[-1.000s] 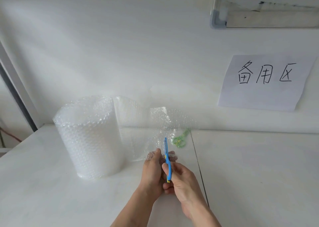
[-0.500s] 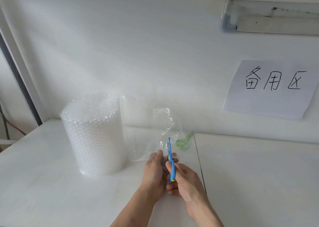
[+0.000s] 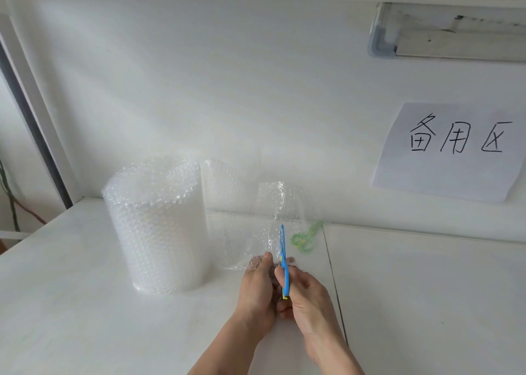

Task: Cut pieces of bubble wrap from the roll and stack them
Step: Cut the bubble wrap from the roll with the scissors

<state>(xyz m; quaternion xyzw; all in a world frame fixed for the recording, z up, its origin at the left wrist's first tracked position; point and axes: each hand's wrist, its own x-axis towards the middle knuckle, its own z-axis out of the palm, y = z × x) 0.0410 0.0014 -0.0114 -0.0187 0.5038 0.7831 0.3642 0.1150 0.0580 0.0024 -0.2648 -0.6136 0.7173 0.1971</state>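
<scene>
Now right hand (image 3: 306, 295) shut on scissors (image 3: 283, 256) pointing away into sheet (image 3: 256, 232) (roll (image 3: 159, 226) left), left hand (image 3: 260, 286) pinching near edge.

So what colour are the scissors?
Blue scissors with a bit of yellow, seen from the head view.

bubble wrap roll (image 3: 159, 226) blocks left, table (image 3: 427, 303) right open

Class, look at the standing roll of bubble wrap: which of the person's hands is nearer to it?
Left. The left hand pinches the unrolled sheet just right of the roll; the right hand, holding the blue scissors, lies farther right.
</scene>
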